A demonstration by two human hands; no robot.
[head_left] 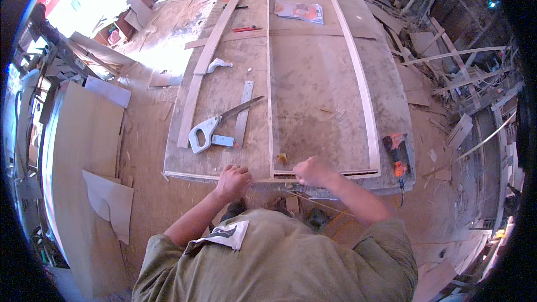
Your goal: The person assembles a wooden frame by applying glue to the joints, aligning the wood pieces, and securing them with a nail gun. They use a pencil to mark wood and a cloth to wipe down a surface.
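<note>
- Head view: the left hand (234, 182) is at the near edge of the counter (313, 95), its fingers curled in; whether they pinch the wood or just rest there, I cannot tell.
- The right hand (311, 171) is blurred and drawn into a loose fist over the same edge, to the right of the middle strip; what it grips, if anything, cannot be told.
- The near strip (358, 175), a thin length of pale wood, runs along the counter's near edge, with both hands at it.
- The middle strip (269, 78) runs lengthwise away from the person, its near end between the two hands.
- The right strip (355, 61) leads from the right end of the near strip toward the far side.
- The left strips (211, 47) lie slanting on the left part of the counter, and a cross strip (313, 32) lies crosswise farther off.
- A handsaw (204, 134) with a pale handle lies beyond the left hand, its blade crossing the metal blade of a square (222, 141) with a blue stock.
- An orange and black power drill (396, 154) lies near the counter's right edge.
- Farther back are a printed booklet (299, 12), a red tool (244, 29) and a white crumpled piece (218, 65).
- To the left, a cut panel (114, 204) leans against large pale boards (84, 156).
</note>
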